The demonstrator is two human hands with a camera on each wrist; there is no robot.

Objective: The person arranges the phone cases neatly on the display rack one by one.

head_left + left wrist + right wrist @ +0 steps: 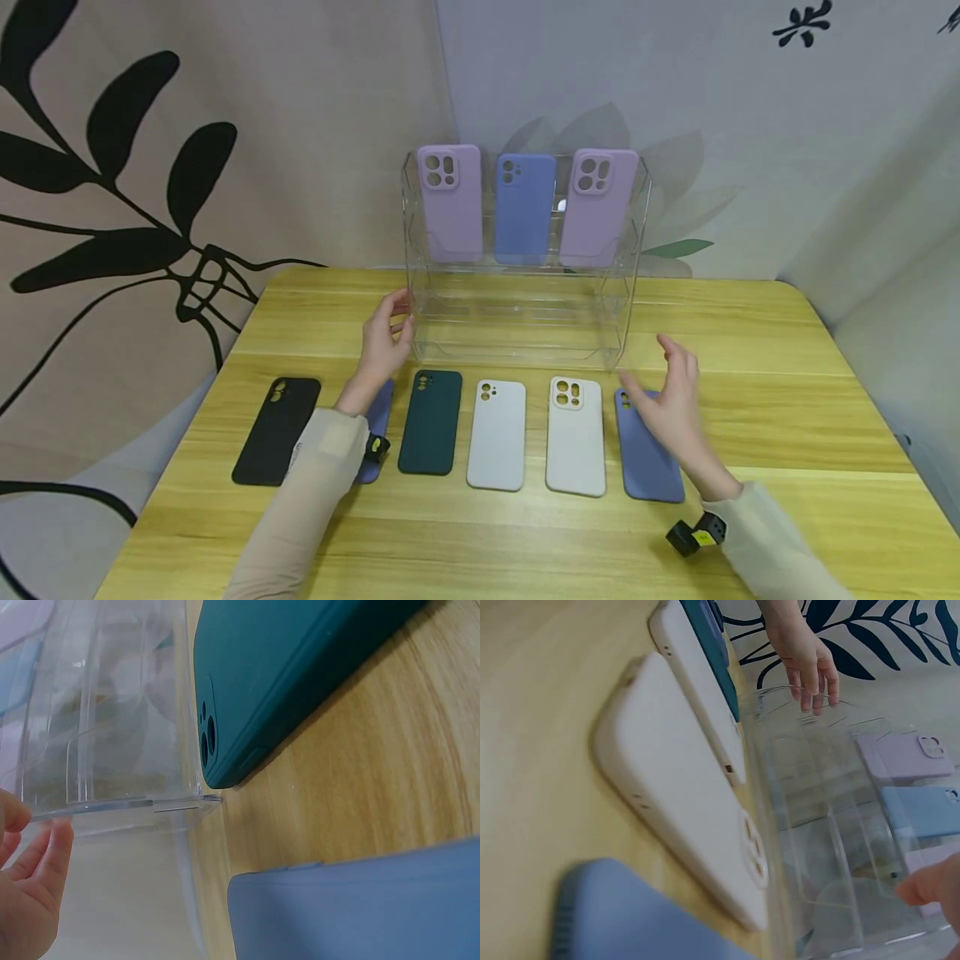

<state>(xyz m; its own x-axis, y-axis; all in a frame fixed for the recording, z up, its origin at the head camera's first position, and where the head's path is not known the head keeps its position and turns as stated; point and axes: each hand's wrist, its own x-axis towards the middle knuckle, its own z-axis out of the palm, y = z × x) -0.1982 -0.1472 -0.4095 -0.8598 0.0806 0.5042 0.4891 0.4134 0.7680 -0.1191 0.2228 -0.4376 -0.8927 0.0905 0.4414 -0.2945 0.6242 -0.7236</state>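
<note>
A clear acrylic stepped display stand (pixel 517 354) stands toward the back of the wooden table. Two pale purple phone cases (pixel 459 212) and a blue phone case (pixel 525 208) between them lean upright on its top tier. My left hand (pixel 386 337) is at the stand's left side, and in the left wrist view thumb and fingers pinch the edge of its clear side panel (pixel 112 806). My right hand (pixel 675 400) hovers above a slate-blue phone case (pixel 648 458), thumb and fingers spread apart, holding nothing. In the right wrist view its fingertip overlaps the stand.
A row of phone cases lies before the stand: black (pixel 277 433), one blue case (pixel 381 408) partly under my left wrist, dark green (pixel 431 425), white (pixel 497 437) and cream (pixel 576 442). Behind the table hangs a curtain (pixel 337 125) with dark leaf prints.
</note>
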